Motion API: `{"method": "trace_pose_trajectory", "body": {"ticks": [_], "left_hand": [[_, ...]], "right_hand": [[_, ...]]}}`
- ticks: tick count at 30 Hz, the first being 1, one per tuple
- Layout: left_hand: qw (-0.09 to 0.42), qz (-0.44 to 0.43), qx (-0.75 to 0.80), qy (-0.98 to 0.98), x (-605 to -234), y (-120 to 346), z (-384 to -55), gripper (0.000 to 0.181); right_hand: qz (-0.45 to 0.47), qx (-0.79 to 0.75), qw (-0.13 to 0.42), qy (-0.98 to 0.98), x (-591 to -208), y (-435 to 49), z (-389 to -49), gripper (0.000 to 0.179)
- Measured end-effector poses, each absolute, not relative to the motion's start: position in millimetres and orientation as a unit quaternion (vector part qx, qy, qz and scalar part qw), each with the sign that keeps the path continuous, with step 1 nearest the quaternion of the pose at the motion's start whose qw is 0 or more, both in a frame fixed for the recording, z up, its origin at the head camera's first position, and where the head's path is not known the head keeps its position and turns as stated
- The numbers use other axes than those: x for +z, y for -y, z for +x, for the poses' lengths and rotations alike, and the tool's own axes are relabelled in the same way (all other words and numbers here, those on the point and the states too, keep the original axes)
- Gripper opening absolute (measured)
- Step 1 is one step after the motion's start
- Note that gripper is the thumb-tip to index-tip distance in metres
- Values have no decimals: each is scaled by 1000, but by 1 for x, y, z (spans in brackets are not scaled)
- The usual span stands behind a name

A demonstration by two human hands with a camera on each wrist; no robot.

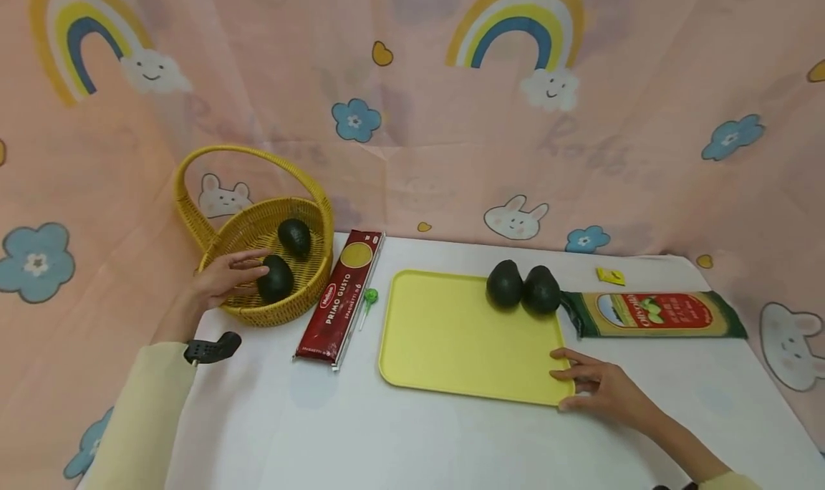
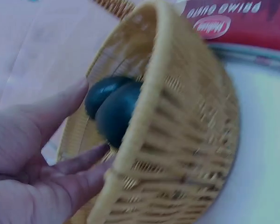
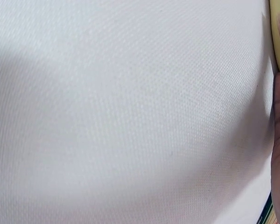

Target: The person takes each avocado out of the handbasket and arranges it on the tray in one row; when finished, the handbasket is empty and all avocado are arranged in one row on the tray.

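Left hand (image 2: 21, 135), oval avocado (image 2: 116, 114), woven basket (image 2: 189, 121)

left fingers (image 1: 248, 272) spread, right fingers (image 1: 578, 358) bent

Head view evenly, softly lit and mostly sharp; warm glow on the pink backdrop (image 1: 419, 167) at far left, faint shadow on the white surface (image 1: 451, 440) beside the left sleeve (image 1: 142, 411). Left wrist view dimmer, bluish, blurred (basket (image 2: 191, 116) weave smears), glint on one avocado (image 2: 100, 91). Right wrist view pale, with a broad soft-edged shadow.
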State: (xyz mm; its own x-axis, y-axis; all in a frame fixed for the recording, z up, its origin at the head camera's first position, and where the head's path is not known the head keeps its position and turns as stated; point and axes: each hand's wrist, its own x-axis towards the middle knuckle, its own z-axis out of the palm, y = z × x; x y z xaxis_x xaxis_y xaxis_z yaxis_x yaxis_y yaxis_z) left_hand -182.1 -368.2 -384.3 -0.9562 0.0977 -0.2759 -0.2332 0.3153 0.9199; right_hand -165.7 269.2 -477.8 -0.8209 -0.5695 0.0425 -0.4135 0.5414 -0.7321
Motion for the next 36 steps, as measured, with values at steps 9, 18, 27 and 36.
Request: {"method": "trace_pose_trajectory", "body": {"ticks": [9, 18, 27, 36], "left_hand": [[148, -90, 576, -799, -399, 355, -187, 58], [161, -74, 588, -789, -405, 368, -185, 61], [179, -73, 598, -778, -400, 365, -191, 71], [202, -65, 622, -753, -406, 360, -195, 67]], "right_hand": [[-256, -365, 136, -885, -471, -266, -164, 43], [-258, -377, 141, -878, -474, -260, -166, 43], [-236, -374, 146, -885, -472, -260, -170, 44], [-223, -383, 152, -883, -466, -266, -164, 43]]}}
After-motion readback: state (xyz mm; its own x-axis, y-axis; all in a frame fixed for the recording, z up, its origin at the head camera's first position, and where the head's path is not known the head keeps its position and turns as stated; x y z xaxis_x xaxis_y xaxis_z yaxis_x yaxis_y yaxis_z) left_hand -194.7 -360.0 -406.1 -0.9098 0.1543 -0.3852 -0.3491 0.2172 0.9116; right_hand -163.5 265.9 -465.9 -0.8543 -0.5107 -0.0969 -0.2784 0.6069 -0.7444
